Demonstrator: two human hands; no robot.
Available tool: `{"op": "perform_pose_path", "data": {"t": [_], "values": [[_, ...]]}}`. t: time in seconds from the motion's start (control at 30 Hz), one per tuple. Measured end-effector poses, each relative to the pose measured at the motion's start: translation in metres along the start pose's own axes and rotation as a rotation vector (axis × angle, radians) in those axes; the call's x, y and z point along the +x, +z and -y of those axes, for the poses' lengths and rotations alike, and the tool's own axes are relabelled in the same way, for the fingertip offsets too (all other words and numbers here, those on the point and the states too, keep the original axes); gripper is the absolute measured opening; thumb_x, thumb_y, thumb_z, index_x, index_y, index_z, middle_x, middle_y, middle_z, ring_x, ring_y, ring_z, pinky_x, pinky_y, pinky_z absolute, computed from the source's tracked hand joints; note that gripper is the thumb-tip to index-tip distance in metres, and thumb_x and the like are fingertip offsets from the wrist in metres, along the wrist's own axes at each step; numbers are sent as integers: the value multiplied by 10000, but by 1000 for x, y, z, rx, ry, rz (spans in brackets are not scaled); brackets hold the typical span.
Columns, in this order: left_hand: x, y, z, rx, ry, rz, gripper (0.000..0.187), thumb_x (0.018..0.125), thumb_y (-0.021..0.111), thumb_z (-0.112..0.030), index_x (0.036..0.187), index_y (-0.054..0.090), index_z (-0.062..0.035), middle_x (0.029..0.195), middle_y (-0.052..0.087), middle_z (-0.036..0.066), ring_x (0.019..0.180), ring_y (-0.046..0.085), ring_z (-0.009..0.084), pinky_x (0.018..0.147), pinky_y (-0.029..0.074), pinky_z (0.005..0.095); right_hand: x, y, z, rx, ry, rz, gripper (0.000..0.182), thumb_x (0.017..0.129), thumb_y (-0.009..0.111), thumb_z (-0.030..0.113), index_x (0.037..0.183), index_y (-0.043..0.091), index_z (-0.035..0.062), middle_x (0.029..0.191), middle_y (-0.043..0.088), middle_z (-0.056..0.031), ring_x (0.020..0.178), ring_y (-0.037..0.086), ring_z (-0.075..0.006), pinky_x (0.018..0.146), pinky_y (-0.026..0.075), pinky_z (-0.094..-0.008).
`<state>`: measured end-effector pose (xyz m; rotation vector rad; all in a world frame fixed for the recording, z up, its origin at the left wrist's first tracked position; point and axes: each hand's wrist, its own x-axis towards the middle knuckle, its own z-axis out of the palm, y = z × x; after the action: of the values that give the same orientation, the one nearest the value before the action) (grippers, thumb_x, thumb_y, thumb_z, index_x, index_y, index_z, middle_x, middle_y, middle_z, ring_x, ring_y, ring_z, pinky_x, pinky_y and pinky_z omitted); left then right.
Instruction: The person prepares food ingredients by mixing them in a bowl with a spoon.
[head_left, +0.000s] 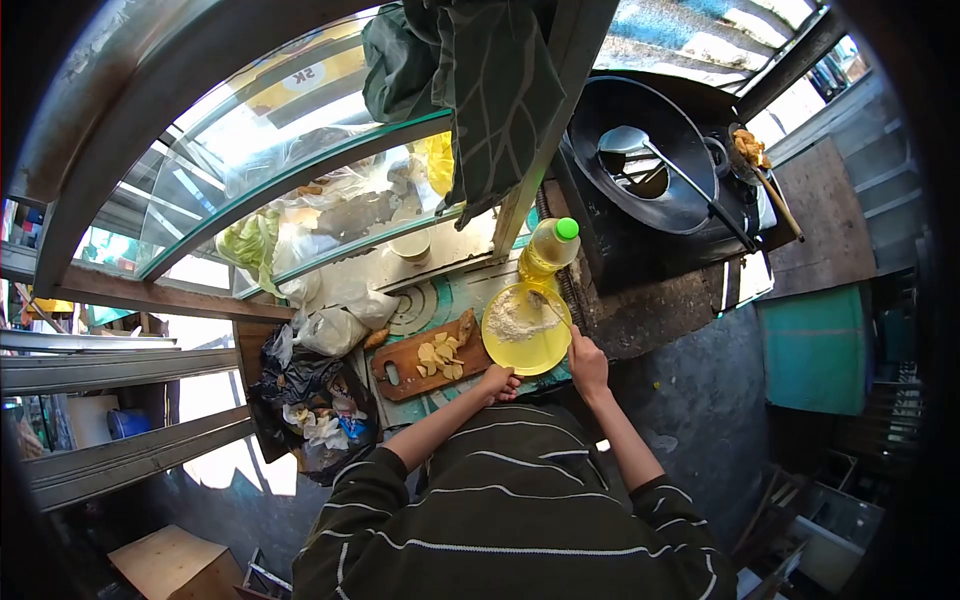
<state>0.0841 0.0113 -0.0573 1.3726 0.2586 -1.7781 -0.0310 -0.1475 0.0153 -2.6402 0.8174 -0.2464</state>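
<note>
A yellow plate (533,350) with a heap of pale flour (515,318) sits in front of me. My left hand (499,384) is closed at the plate's lower left rim. My right hand (587,362) is closed round the handle of a spoon (550,308), whose bowl end lies over the flour. Left of the plate, a wooden cutting board (402,380) holds several sliced yellowish pieces (438,356) and an uncut root (466,328). An oil bottle (545,252) with a green cap stands just behind the plate.
At the back right, a black wok (690,150) with a ladle (625,140) rests on a stove. Beside it a strainer holds fried food (750,148). Plastic bags (335,328) and a glass case (310,170) with cabbage (250,243) are at the left. Dark cloth (500,110) hangs above.
</note>
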Motion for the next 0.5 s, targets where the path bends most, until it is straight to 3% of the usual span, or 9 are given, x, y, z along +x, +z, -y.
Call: {"op": "perform_pose_path", "data": {"t": [0.1,0.17,0.23,0.3,0.5], "values": [[2,-2,2,5,4,-2,300,911,388,-237,1017,549,-6,640,519,-2,501,508,122,454,439,243,3,11,6,30,-36,-23,340,811,526,103,1148,507,67,654,545,-152,583,570,-329,511,465,-420],[5,-2,3,13,4,-4,302,911,388,-238,1019,549,-6,641,518,-2,502,507,120,457,442,242,-4,12,12,21,-102,76,343,807,527,98,1149,512,70,668,549,-148,584,569,-328,514,465,-417],[4,-1,1,-19,-2,1,266,898,381,-217,950,552,-21,629,511,4,466,508,140,409,434,247,-12,2,11,20,-106,99,343,803,531,97,1144,511,74,688,559,-148,595,575,-323,519,469,-410],[3,-1,1,-24,-9,-8,265,898,381,-216,953,551,-20,626,509,4,467,508,140,408,432,247,-19,-13,4,18,-75,13,310,802,514,125,1110,530,91,657,559,-144,541,580,-325,470,472,-417],[6,-2,2,-14,-16,26,279,904,385,-227,979,549,-14,626,508,-1,481,499,132,429,428,247,-36,-13,-5,-16,133,-37,317,813,481,92,1130,478,75,685,573,-179,606,591,-358,521,483,-446]]}}
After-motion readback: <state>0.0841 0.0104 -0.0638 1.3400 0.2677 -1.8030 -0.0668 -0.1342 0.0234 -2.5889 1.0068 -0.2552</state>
